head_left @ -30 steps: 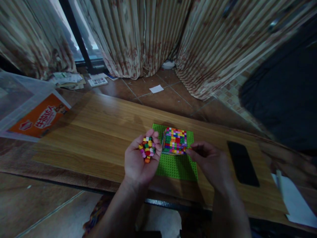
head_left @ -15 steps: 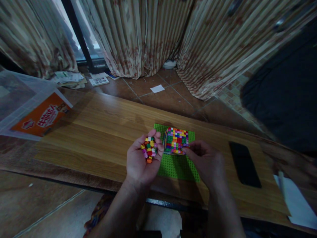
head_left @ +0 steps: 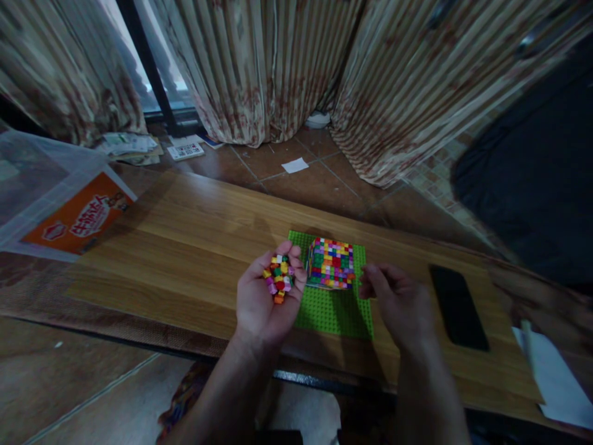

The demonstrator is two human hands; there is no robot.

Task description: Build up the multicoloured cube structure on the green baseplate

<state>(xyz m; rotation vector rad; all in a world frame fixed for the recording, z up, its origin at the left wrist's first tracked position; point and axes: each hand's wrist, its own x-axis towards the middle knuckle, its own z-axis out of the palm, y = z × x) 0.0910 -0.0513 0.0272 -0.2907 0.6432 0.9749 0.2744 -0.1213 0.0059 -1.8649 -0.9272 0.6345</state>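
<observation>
My left hand [head_left: 262, 300] is turned palm up and cupped round a heap of small toy bricks [head_left: 280, 278] in yellow, pink, red, green, white and orange. Just right of its fingertips, a box-shaped block of many-coloured bricks [head_left: 331, 262] stands on a green studded baseplate [head_left: 328, 315]. My right hand [head_left: 396, 293] is beside the block's right side, apart from it, over the baseplate's right edge. Its thumb and forefinger are pinched together, and whatever they may hold is too small to tell.
The baseplate lies on a long wooden board [head_left: 199, 241]. A black phone [head_left: 458, 306] and white paper [head_left: 553, 377] are at the right. A clear plastic bin [head_left: 50, 194] with an orange label stands at the left. Curtains [head_left: 259, 74] hang behind.
My right hand has moved off the block's right front corner, a little to the right. My left hand and its bricks have stayed in place.
</observation>
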